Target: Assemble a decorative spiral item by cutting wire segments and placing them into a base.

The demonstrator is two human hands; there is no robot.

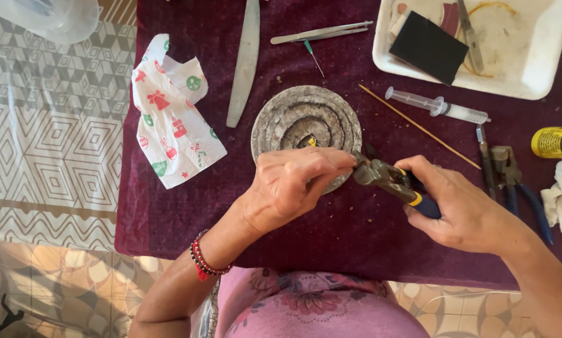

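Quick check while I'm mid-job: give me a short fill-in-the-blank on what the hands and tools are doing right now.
1. The right hand grips pliers with blue and ____ handles.
2. The left hand rests over a round, ridged ____ disc.
3. The syringe lies on the ____ cloth.

Missing words: yellow; grey; maroon

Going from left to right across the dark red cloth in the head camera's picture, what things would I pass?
Crumpled white paper napkin with red and green prints → long grey nail file → round grey ridged disc → clear plastic syringe → blue-handled pliers lying on the cloth → yellow tube.
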